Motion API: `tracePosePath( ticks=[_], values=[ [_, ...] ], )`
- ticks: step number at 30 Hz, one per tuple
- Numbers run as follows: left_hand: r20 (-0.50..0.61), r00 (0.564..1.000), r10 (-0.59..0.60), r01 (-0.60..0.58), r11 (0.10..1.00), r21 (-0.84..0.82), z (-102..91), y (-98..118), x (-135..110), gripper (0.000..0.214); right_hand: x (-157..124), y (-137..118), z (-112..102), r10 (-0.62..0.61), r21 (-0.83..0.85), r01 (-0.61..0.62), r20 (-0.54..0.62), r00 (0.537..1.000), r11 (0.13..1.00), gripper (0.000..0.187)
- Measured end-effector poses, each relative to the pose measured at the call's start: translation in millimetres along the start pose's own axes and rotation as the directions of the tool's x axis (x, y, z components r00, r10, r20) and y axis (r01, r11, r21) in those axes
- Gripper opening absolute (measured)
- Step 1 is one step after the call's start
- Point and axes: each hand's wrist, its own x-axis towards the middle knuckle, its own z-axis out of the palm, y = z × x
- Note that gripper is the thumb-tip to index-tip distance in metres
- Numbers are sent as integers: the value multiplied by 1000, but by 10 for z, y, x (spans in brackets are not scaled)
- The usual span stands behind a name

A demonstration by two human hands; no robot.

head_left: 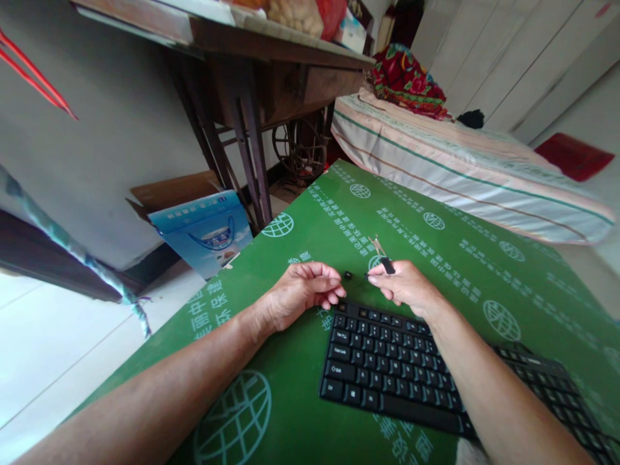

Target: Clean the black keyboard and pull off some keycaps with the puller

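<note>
My left hand [310, 287] hovers at the keyboard's upper left corner, thumb and index finger pressed together; whatever they may hold is hidden. Just right of its fingertips sits a small black keycap [347, 276] on the green board. My right hand [404, 284] is closed around a keycap puller [380, 248], whose wire prongs point up and away. At the right thumb tip there is another small black piece [367, 276], too small to name surely. Below both hands lies a black keyboard [382, 361], partly covered by my right forearm.
The green printed board [271, 310] forms the work surface. A second black keyboard-like section [537, 371] shows beyond my right forearm. An old treadle table [252, 84] stands behind, a blue box [208, 232] on the floor at left, and a bed [460, 168] at the back right.
</note>
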Motion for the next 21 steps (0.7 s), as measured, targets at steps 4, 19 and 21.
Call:
tracePosePath(
  ticks=[4, 19, 21],
  values=[
    [-1, 1000, 0, 0, 1000, 3, 1, 0, -1, 14, 17, 20, -34, -2, 17, 2, 30, 1000, 1000, 26],
    [15, 1000, 5, -5, 1000, 0, 1, 0, -3, 13, 36, 6, -16, -1, -13, 1, 31, 1000, 1000, 22],
    [16, 1000, 9, -9, 1000, -4, -1, -3, -1, 13, 30, -5, 3, 4, -24, -4, 15, 1000, 1000, 20]
  ],
)
